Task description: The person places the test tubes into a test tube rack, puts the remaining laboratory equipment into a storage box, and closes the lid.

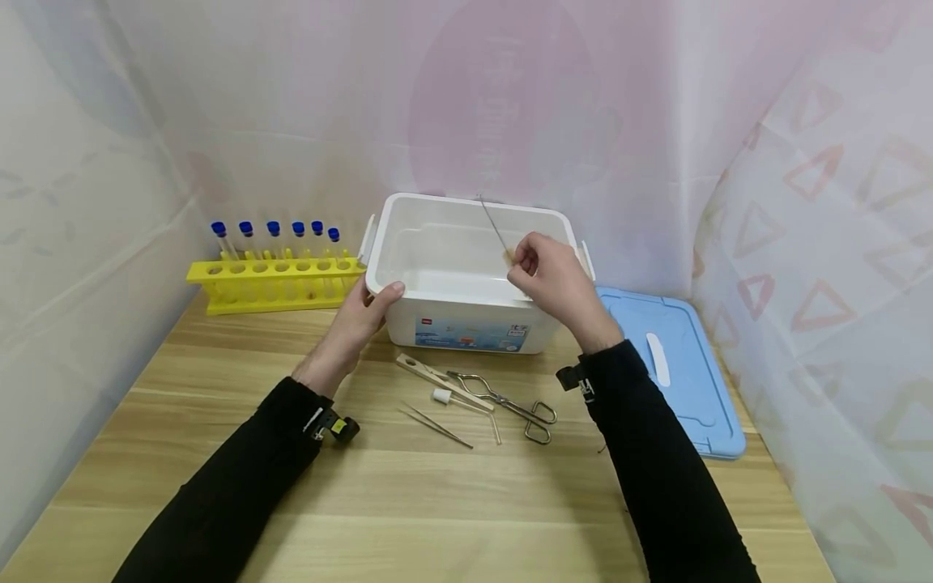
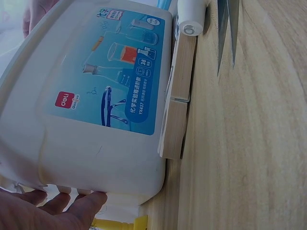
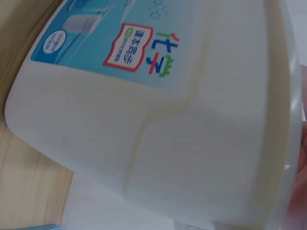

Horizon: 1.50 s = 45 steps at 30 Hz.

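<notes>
A white plastic box [image 1: 466, 312], uncovered, stands on the table with a blue label on its front. My left hand [image 1: 357, 320] grips its left front corner, thumb over the rim and fingers along the outer side [image 2: 72, 208]. Above the right part of the box, my right hand [image 1: 550, 279] pinches a thin metal rod [image 1: 494, 223] by its pale yellowish end. The rod points up and back past the far rim. In the right wrist view the box wall [image 3: 201, 143] fills the picture, with only a bit of that hand at the edge.
Before the box lie a wooden test tube holder [image 1: 423, 370], crucible tongs [image 1: 503, 399], a white stopper [image 1: 441, 396] with a bent glass tube, and tweezers [image 1: 437, 427]. A yellow rack [image 1: 273, 306] with several blue-capped test tubes stands left; a blue lid [image 1: 692, 364] lies right.
</notes>
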Each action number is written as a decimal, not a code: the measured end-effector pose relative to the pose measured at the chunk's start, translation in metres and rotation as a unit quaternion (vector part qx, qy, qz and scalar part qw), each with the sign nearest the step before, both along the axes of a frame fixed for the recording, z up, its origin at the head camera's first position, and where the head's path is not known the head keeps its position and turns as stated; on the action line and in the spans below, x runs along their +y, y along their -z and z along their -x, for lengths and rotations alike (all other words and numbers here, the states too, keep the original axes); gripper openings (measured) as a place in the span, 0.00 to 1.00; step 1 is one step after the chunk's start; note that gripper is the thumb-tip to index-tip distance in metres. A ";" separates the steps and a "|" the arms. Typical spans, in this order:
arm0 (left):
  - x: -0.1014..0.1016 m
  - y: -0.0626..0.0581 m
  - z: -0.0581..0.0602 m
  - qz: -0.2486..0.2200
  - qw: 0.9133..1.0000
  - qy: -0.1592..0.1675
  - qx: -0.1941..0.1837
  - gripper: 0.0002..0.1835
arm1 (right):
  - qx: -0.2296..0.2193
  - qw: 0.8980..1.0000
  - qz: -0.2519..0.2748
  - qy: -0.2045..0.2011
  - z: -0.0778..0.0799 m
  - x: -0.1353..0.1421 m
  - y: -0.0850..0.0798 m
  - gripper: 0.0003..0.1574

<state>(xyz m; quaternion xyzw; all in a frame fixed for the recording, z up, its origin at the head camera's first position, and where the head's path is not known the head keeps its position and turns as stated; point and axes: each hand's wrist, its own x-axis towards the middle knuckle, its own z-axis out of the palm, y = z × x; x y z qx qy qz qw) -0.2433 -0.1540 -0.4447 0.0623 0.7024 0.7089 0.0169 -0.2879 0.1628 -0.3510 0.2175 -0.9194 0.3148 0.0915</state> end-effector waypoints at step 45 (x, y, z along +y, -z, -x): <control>0.000 0.002 0.000 -0.005 1.000 0.001 0.011 0.42 | -0.299 0.928 -0.217 0.041 0.031 -0.005 0.011 0.17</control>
